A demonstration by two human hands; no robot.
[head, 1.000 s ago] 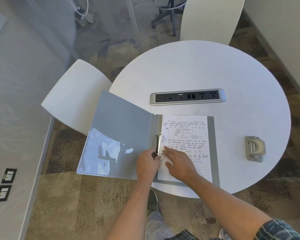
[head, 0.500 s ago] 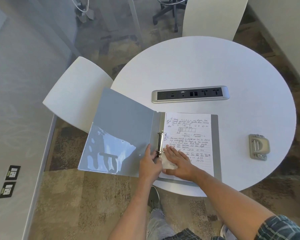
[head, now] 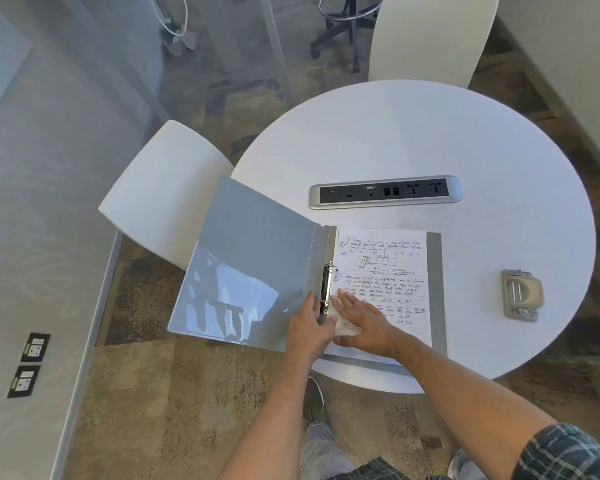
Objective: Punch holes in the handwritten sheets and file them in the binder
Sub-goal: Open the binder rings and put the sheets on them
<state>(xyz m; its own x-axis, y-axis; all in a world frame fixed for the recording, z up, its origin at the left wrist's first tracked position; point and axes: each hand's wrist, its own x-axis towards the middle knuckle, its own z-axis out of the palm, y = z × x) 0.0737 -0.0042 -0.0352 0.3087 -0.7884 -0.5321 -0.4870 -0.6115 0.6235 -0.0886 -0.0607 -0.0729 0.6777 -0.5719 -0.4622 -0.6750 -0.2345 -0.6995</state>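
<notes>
Our right hand (head: pixel 362 322) lies flat, fingers straight, pressing the handwritten sheets (head: pixel 385 271) in the open binder (head: pixel 257 258) on the table (head: pixel 430 140). Our left hand (head: pixel 309 327) rests by the ring mechanism (head: pixel 326 289); its fingers look fairly straight. If the rings snap shut misaligned, we judge the holes could tear.

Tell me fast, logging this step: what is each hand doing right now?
Left hand: at the binder ring mechanism; grip cannot be told.
Right hand: open, fingers flat on the handwritten sheet.
</notes>
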